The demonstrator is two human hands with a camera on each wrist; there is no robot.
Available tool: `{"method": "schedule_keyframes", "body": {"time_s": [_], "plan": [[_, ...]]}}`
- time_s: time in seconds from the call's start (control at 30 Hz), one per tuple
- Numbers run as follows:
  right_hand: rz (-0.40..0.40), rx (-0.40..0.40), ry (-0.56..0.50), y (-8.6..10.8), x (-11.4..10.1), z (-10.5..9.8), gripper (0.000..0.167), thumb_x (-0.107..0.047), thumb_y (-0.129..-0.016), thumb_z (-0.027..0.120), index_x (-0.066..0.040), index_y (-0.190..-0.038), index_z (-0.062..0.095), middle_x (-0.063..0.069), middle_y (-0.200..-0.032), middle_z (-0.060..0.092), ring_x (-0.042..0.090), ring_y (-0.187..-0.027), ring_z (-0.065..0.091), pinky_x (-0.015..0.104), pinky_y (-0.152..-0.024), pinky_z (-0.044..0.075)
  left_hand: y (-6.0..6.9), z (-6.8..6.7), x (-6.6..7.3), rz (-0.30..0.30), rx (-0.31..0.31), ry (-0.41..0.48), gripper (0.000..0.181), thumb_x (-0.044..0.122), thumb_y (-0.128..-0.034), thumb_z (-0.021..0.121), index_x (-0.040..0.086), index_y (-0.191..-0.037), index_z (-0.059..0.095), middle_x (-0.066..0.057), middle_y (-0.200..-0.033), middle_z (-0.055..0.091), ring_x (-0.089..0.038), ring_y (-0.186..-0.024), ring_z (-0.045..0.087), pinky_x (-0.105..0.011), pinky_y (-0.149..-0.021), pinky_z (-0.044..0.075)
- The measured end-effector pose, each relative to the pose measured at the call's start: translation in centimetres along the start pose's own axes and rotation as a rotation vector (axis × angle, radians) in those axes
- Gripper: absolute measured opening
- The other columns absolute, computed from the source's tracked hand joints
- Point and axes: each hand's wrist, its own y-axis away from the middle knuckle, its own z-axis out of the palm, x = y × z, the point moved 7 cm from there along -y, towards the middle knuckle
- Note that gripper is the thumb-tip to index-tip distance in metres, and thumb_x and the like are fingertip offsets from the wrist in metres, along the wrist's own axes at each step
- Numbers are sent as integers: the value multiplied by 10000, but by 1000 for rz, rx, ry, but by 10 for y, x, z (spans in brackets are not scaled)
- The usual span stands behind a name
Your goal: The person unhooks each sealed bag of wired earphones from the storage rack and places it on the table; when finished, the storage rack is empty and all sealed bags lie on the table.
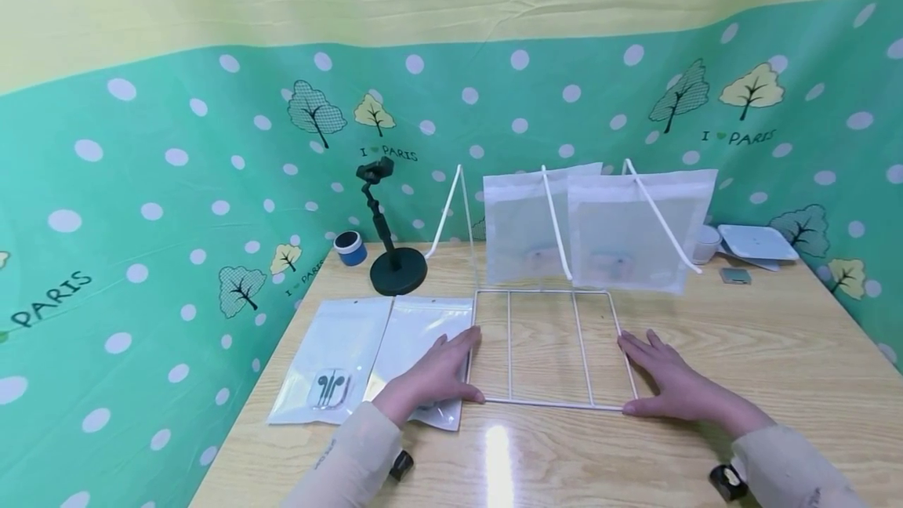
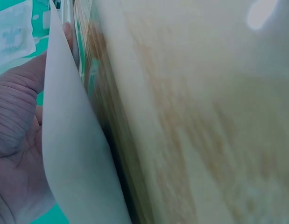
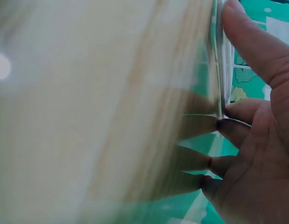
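A white wire display rack (image 1: 553, 404) stands on the wooden table, its flat base toward me and slanting prongs at the back. At the base's left side, my left hand (image 1: 439, 375) touches the wire, thumb near the front corner and fingers spread. My right hand (image 1: 670, 382) lies likewise along the right side, its fingertips down on the table in the right wrist view. Two translucent zip bags (image 1: 635, 218) hang from the prongs; the left prong bears none. Under my left forearm lies a white zip bag (image 1: 423, 324), partly covered.
Another zip bag (image 1: 346, 335), with earphones in a clear case, lies at the left. Behind it stand a black stand (image 1: 397, 270) and a blue jar (image 1: 350, 249). A white tray (image 1: 757, 243), a white cup (image 1: 706, 244) and a small grey card (image 1: 736, 276) are at the back right.
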Motion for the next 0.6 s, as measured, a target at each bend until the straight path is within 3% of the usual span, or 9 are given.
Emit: {"method": "schedule_keyframes", "body": {"time_s": [0.13,0.27,0.37,0.47,0.6], "plan": [[43,36,-16,-1,3,-9,961,-507,-798,743,37,-1479,341,351,-1494,269,609,-1341,174,752,-1021,197,0,0,-1,4,18,19,1045,478,-698,843,82,-1509,317,-83,-1577,296,-200,-1442,273,-482,-1193,147],[92,133,-24,-2,7,-26,723,-416,-898,679,66,-1391,460,342,-1397,432,556,-1266,384,689,-999,334,0,0,-1,0,21,36,1035,474,-692,849,88,-1500,329,-78,-1572,307,-195,-1439,280,-475,-1196,139],[149,258,-27,-1,13,-43,489,-349,-956,623,48,-1240,603,270,-1229,607,486,-1128,546,635,-922,445,-1,1,-1,-5,23,40,1049,480,-687,849,88,-1505,322,-77,-1571,310,-194,-1438,282,-469,-1197,136],[235,410,-31,2,19,-62,368,-327,-992,563,15,-1071,674,199,-1013,684,367,-908,628,483,-758,548,0,1,-2,-12,22,38,1062,490,-681,849,93,-1510,316,-73,-1572,309,-193,-1437,284,-466,-1197,136],[341,636,-87,11,25,-89,372,-348,-1002,516,-12,-1004,674,112,-905,669,165,-764,557,226,-584,485,0,0,-2,-15,25,40,1062,491,-678,849,96,-1509,319,-71,-1572,307,-192,-1437,284,-467,-1197,133]]}}
